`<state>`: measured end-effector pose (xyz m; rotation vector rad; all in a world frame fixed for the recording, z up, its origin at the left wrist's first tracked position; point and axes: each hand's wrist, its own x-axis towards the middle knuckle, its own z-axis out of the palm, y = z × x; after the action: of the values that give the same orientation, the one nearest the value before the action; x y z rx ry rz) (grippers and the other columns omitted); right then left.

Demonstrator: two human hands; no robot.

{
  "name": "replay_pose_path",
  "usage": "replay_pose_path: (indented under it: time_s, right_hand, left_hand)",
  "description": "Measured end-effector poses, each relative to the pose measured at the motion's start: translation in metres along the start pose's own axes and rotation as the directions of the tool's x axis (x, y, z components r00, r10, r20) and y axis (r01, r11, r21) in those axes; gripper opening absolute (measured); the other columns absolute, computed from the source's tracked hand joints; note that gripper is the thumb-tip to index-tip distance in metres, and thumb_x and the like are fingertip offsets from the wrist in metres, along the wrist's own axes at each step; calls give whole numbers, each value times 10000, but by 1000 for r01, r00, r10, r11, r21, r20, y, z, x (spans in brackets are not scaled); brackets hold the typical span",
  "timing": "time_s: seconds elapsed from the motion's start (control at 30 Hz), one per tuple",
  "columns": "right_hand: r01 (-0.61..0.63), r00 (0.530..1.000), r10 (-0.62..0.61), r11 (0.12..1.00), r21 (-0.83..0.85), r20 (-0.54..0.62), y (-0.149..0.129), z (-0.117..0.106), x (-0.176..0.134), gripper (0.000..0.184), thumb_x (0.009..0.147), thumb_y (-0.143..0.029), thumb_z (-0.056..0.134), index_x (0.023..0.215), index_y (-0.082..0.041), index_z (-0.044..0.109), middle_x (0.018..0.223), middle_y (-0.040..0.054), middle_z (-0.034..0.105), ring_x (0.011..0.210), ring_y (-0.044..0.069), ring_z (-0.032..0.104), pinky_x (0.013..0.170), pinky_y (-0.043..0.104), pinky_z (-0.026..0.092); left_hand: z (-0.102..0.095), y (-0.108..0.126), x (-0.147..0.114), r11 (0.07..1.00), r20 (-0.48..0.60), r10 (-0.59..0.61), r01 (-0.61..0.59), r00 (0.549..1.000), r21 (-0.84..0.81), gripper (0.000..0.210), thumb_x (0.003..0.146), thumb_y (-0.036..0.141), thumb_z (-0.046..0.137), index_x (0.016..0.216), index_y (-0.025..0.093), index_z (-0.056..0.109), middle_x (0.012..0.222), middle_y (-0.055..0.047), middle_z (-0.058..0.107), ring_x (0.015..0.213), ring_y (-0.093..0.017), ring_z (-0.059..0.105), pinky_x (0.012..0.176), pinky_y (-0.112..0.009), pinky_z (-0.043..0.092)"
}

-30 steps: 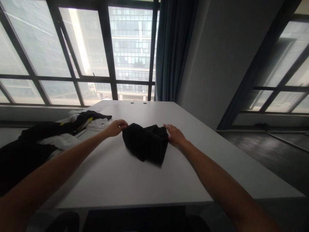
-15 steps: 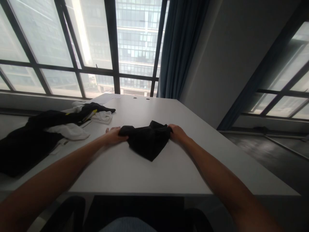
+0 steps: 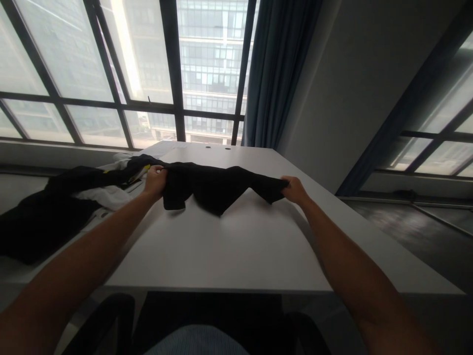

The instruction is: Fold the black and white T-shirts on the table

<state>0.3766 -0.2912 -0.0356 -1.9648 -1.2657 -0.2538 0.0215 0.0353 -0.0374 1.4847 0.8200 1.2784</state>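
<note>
Head view: black cloth point(image 3: 225, 185) stretched between my two hands across the middle of the white desk point(image 3: 221, 256); whether its lower corners touch the surface, I cannot tell. Left grip point(image 3: 154, 181) is closed on the cloth's left end, near the clothes pile point(image 3: 48, 202); right grip point(image 3: 294, 189) pinches the opposite end. Handling, in my judgement: light, soft and limp, not fragile, little tendency to slip, and liable to sag or fold between the holds. Best held by the edges or corners at both ends, fingers and thumb, under even tension. Compared with half a second ago: my hands stand wider apart, and the cloth, then bunched into a short bundle, now runs as a long strip with pointed folds hanging.
</note>
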Motion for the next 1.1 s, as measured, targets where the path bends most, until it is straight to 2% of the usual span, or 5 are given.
replay_pose_path:
  time_s: [0.1,0.2,0.43,0.7,1.1]
  right_hand:
    - [-44,992,51,997,62,-119,10,-10,1,63,576,-275,506,580,-216,484,537,-38,439,590,137,422,553,269,320]
    - [-101,975,102,995,16,-196,22,-16,0,59,574,-245,516,599,-228,467,554,-30,459,595,142,418,553,272,325]
    - [-159,987,151,929,-334,-49,54,-9,-7,63,608,-194,601,651,-218,563,762,47,661,700,187,552,671,295,440]
    - [-126,941,147,988,-88,306,52,-5,-8,474,581,-135,677,1033,-217,792,1154,62,755,1071,251,677,977,330,502]
    - [-295,883,236,951,89,405,50,-14,-12,212,664,-258,713,850,-203,799,981,64,790,933,244,707,893,361,559]
  left_hand:
    - [-15,12,7,951,6,180,-176,984,255,217,719,288,675,918,214,628,716,4,622,690,-197,623,637,-277,483]
    - [-31,19,10,672,227,360,-420,905,610,223,727,403,754,869,241,696,816,-37,702,849,-266,682,768,-333,511]
    - [-49,10,16,324,430,266,-500,863,803,320,844,499,643,1008,251,761,1088,-101,744,1058,-342,674,889,-403,515]
    - [-53,-18,22,407,719,-151,-620,679,671,820,597,698,743,1285,253,715,1379,-128,659,1234,-367,614,1046,-398,476]
    - [-65,-22,38,615,641,-155,-435,752,658,342,439,286,792,780,255,800,783,-77,781,848,-357,714,862,-391,536]
